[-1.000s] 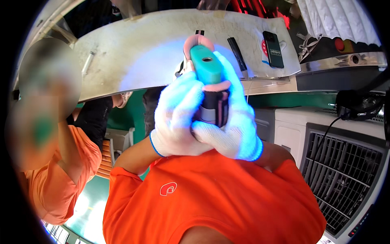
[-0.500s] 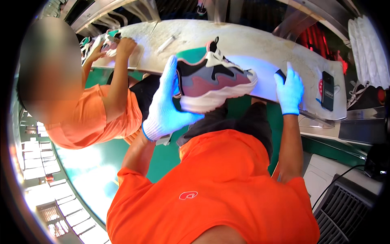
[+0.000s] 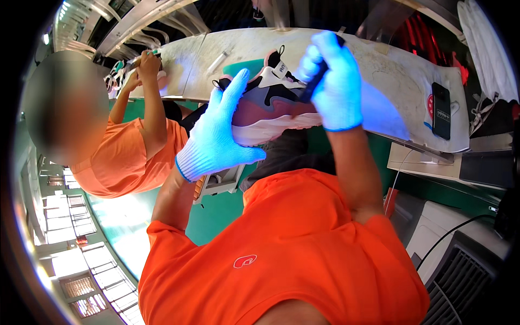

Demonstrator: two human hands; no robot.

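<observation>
A sneaker (image 3: 271,108) in grey, mauve, black and white, with a thick white sole, is held above the bench's near edge. My left hand (image 3: 216,127), in a white glove lit blue, grips it by the heel end, fingers along the upper and thumb below by the sole. My right hand (image 3: 338,81), gloved likewise, is closed around a black stick-like tool (image 3: 317,82). That tool slants down to the sneaker's toe end; its tip is blurred, and whether it touches cannot be told. The toe is partly hidden behind my right hand.
A pale bench (image 3: 390,70) curves across, with a green patch (image 3: 242,66) behind the sneaker and a white tube-like item (image 3: 218,62). A black phone (image 3: 441,111) lies at right. At left, a co-worker in an orange shirt (image 3: 130,157) handles other shoes (image 3: 116,76).
My right hand has moved left and up from the bench to the sneaker's toe, with the black tool in its grip. My left hand still holds the sneaker, shifted slightly left.
</observation>
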